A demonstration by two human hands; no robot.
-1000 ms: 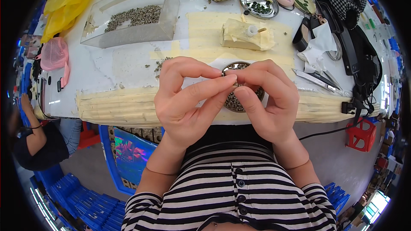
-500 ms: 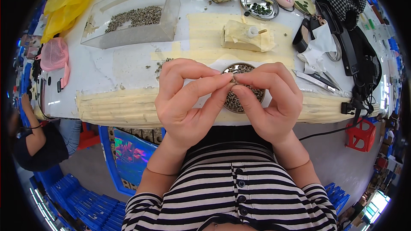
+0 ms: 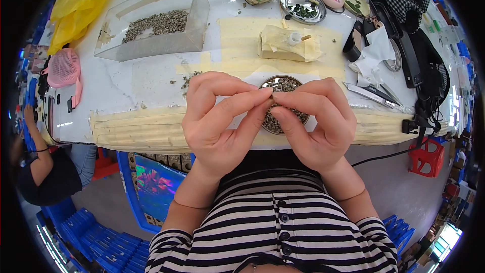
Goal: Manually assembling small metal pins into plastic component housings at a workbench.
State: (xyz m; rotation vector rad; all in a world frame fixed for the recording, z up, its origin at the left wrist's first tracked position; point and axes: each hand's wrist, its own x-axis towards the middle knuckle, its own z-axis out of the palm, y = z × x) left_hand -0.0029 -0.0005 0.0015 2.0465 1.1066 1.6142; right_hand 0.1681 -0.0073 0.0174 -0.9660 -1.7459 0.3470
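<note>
My left hand (image 3: 220,116) and my right hand (image 3: 321,121) meet fingertip to fingertip, thumbs and forefingers pinched. Between them is a tiny grey-brown piece, mostly hidden by the fingers, too small to name exactly. Directly below the fingertips is a round metal dish (image 3: 281,79) filled with many small grey-brown pieces (image 3: 273,121). Some similar loose pieces (image 3: 191,78) lie on the table just beyond my left hand.
A clear box (image 3: 197,35) with more small pieces stands far left. Beyond my hands sits a tape-covered block (image 3: 283,45) holding a small pot. A metal plate (image 3: 319,14) with dark green pieces is farther back. Tweezers (image 3: 371,96) lie right; a pink strainer (image 3: 64,68) left.
Both hands stay pinched together over the dish, with only slight finger movement. The whole view has shifted a little.
</note>
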